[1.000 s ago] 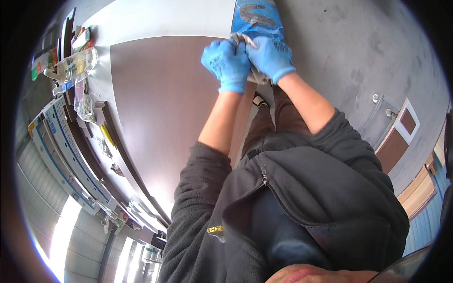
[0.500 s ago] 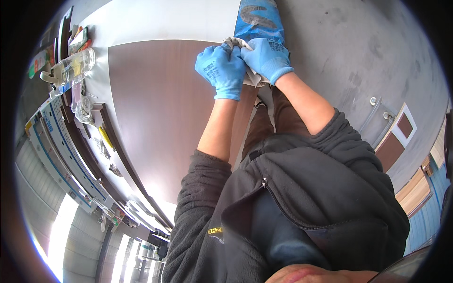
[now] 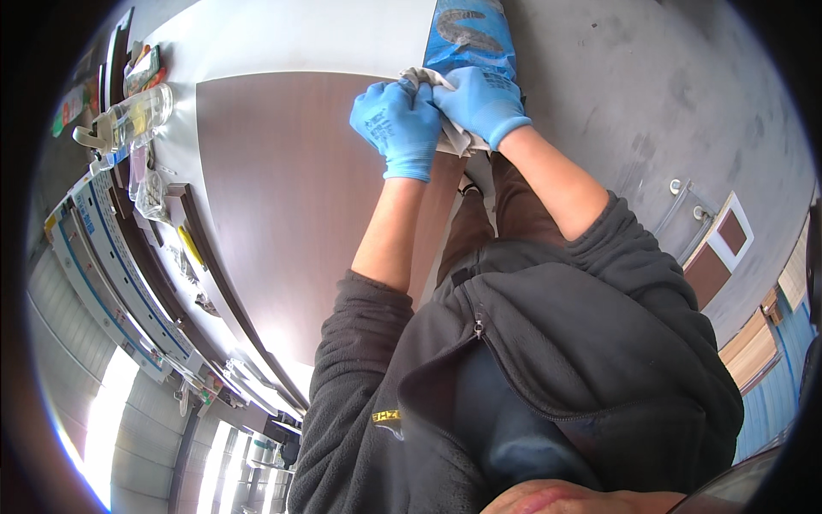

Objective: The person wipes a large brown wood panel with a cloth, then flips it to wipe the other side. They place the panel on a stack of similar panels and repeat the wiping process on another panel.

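Both my hands wear light blue work gloves and meet over the right edge of a brown wood-grain panel [image 3: 282,171]. Between them is a crumpled grey-white rag [image 3: 458,137]; its folds stick out above and below my fingers. My left hand [image 3: 396,120] is closed on the rag, with its knuckles up. Close beside it, my right hand [image 3: 484,104] is closed on the other side of the same rag. Parts of the rag are hidden by the gloves. Just beyond my right hand lies a blue plastic bag or wrapping [image 3: 471,38] with a dark mark.
The panel rests on a white surface [image 3: 282,34]. Along the left stand a clear plastic jug [image 3: 141,116], clear bags [image 3: 152,197] and long dark strips [image 3: 184,206]. At right, a trolley [image 3: 685,206] with panel pieces [image 3: 719,257] stands on the grey floor [image 3: 616,94].
Both hands have shifted very slightly left, still gripping the rag. Otherwise the scene looks the same.
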`<state>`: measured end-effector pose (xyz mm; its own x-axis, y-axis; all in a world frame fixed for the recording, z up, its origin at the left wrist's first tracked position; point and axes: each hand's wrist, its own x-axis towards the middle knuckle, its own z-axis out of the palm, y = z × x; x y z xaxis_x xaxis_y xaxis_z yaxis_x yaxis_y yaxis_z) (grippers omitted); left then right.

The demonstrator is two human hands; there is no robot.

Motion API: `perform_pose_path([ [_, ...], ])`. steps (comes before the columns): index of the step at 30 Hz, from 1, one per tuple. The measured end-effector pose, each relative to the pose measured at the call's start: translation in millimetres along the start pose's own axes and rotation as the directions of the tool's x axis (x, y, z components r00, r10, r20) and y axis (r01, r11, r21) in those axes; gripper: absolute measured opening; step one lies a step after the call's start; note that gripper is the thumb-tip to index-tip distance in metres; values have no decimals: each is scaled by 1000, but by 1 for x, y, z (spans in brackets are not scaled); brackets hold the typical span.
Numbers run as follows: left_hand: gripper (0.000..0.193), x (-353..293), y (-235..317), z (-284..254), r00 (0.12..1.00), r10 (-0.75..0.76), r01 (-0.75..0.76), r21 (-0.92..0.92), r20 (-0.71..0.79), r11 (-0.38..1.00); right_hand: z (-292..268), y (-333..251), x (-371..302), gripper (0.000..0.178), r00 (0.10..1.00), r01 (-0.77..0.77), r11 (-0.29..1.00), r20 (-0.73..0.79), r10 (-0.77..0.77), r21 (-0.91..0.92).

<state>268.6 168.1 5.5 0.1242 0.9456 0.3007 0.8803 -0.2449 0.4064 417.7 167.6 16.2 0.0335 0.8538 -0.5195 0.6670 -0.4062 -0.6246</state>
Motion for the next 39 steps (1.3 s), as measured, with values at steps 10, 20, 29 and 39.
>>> perform_pose_path([
  [10, 19, -14, -1, 15, 987, -35, 32, 24, 157, 999, -4, 15, -13, 44, 1000, -25, 998, -13, 26, 58],
  [20, 41, -76, -64, -62, 996, -88, 89, 34, -26, 995, -1, 42, -74, 38, 994, -5, 989, 107, -11, 150],
  [29, 39, -147, -160, -118, 866, -425, 496, 343, -264, 798, 36, 38, -105, 28, 943, -289, 888, 268, 199, 359],
  [39, 43, -144, -143, -113, 801, -518, 546, 10, -299, 838, 39, 12, -109, 24, 936, -331, 873, 240, 256, 360],
])
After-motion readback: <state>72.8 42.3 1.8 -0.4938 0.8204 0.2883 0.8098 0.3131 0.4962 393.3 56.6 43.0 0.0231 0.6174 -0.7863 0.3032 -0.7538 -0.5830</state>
